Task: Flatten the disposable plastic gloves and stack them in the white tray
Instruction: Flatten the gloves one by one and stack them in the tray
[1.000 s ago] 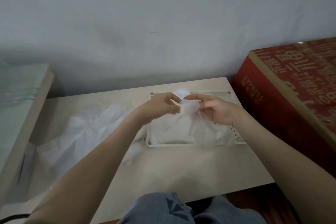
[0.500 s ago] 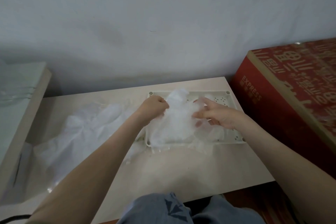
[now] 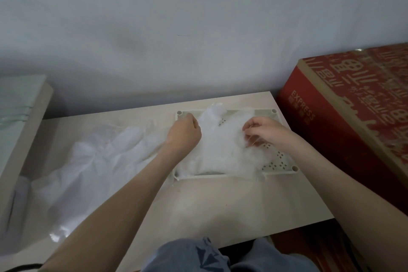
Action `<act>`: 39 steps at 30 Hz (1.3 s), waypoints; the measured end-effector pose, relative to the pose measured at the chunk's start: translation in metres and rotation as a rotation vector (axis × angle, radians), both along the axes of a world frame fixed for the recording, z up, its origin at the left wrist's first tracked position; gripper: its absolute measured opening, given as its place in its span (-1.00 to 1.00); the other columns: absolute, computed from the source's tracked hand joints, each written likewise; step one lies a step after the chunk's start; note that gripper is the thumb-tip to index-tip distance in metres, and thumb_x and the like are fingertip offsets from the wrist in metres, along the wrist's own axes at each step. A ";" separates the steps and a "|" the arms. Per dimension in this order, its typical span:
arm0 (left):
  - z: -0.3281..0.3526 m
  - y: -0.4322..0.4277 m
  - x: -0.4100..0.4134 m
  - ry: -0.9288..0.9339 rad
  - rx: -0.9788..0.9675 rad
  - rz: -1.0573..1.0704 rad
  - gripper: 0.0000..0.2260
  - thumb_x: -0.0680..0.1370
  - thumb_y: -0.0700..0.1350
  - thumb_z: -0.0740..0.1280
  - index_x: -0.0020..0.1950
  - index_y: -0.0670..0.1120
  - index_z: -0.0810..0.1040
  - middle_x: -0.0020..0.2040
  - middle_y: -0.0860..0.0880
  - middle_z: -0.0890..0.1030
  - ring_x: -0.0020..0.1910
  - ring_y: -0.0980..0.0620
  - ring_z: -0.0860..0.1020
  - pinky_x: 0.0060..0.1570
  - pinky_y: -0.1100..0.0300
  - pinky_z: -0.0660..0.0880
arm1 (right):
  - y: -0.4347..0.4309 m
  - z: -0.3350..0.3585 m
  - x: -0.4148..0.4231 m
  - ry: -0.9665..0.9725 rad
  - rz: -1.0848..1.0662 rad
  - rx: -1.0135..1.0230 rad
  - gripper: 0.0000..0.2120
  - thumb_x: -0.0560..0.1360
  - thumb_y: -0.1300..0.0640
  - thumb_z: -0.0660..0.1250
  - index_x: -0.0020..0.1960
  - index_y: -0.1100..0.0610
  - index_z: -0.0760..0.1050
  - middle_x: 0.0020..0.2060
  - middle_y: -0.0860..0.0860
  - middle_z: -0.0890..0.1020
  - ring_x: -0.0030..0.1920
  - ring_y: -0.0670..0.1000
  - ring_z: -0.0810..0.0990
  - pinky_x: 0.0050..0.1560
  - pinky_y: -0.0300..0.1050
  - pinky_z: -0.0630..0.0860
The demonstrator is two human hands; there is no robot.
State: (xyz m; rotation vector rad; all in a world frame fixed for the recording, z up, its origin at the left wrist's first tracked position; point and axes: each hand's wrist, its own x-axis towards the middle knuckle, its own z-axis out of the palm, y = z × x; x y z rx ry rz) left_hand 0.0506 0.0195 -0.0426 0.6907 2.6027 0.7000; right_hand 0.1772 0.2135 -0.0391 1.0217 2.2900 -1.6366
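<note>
Sat with knees (image 3: 198, 256) in blue trousers at the near edge of a pale table (image 3: 209, 203); had a loose heap of clear gloves (image 3: 95, 161) on its left part; held one glove (image 3: 223, 146) spread over the white tray (image 3: 286, 166) farther back, with the left hand (image 3: 184, 132) curled tight on its left edge and the right hand (image 3: 265, 130) pinching its right side between thumb and fingertips; faced a red box (image 3: 344, 121) at right, a grey wall (image 3: 198, 17) behind.

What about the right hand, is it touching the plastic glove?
Touching. Head view shows the right hand pinching the plastic glove over the white tray.
</note>
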 end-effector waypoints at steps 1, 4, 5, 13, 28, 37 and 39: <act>-0.002 0.001 0.002 0.072 -0.020 -0.018 -0.84 0.58 -0.20 0.11 0.11 -0.18 0.40 0.01 -0.14 0.52 0.09 -0.19 0.46 0.00 0.06 0.38 | 0.001 -0.001 -0.001 -0.002 -0.009 0.018 -0.89 0.54 0.30 0.27 -0.10 0.15 0.51 -0.28 0.08 0.65 -0.32 0.04 0.65 -0.27 -0.15 0.51; -0.011 0.003 0.012 0.328 0.085 -0.141 -0.67 0.56 -0.18 0.20 0.31 -0.22 0.35 0.30 -0.18 0.40 0.28 -0.18 0.35 0.30 0.04 0.25 | 0.002 -0.005 -0.002 0.003 -0.037 0.040 -0.91 0.55 0.27 0.28 -0.11 0.14 0.50 -0.24 0.11 0.65 -0.30 0.06 0.64 -0.25 -0.13 0.53; -0.013 0.003 0.016 0.367 0.194 -0.234 -0.66 0.54 -0.18 0.23 0.31 -0.22 0.38 0.31 -0.17 0.42 0.29 -0.18 0.37 0.33 0.03 0.23 | 0.001 -0.006 -0.002 0.007 -0.040 0.041 -0.92 0.55 0.26 0.28 -0.11 0.14 0.50 -0.25 0.11 0.65 -0.32 0.04 0.63 -0.23 -0.11 0.54; -0.045 -0.004 0.020 0.314 -0.201 -0.704 -0.37 0.61 0.20 0.06 0.58 -0.02 -0.07 0.58 0.00 -0.12 0.55 0.05 -0.17 0.50 0.04 -0.23 | -0.002 -0.001 0.001 -0.038 0.049 0.025 -0.79 0.54 0.02 0.35 0.03 0.16 0.54 -0.17 0.07 0.70 -0.23 -0.03 0.65 -0.20 -0.17 0.45; -0.060 -0.003 0.018 0.236 -0.283 -0.675 -0.36 0.62 0.24 -0.06 0.55 -0.01 -0.27 0.57 -0.03 -0.24 0.53 0.05 -0.27 0.49 -0.01 -0.27 | -0.001 0.021 0.009 -0.119 0.370 -0.150 -0.70 0.52 0.22 0.35 0.23 0.07 0.46 -0.27 0.04 0.67 -0.40 -0.15 0.44 -0.35 -0.32 0.34; -0.059 -0.002 0.018 0.206 -0.286 -0.668 -0.39 0.62 0.22 -0.10 0.56 -0.01 -0.26 0.56 -0.02 -0.25 0.52 0.06 -0.28 0.48 0.01 -0.29 | 0.006 0.029 0.022 -0.114 0.286 -0.209 -0.70 0.62 0.03 0.16 0.25 0.16 0.48 -0.22 0.13 0.69 -0.32 -0.01 0.35 -0.19 -0.17 0.33; -0.060 -0.001 0.018 0.214 -0.292 -0.670 -0.38 0.62 0.22 -0.11 0.56 -0.01 -0.26 0.56 -0.02 -0.25 0.52 0.06 -0.28 0.48 0.00 -0.29 | 0.004 0.027 0.024 -0.111 0.292 -0.180 -0.65 0.64 -0.04 0.07 0.26 0.10 0.49 -0.17 0.13 0.70 -0.22 0.05 0.35 -0.09 -0.16 0.34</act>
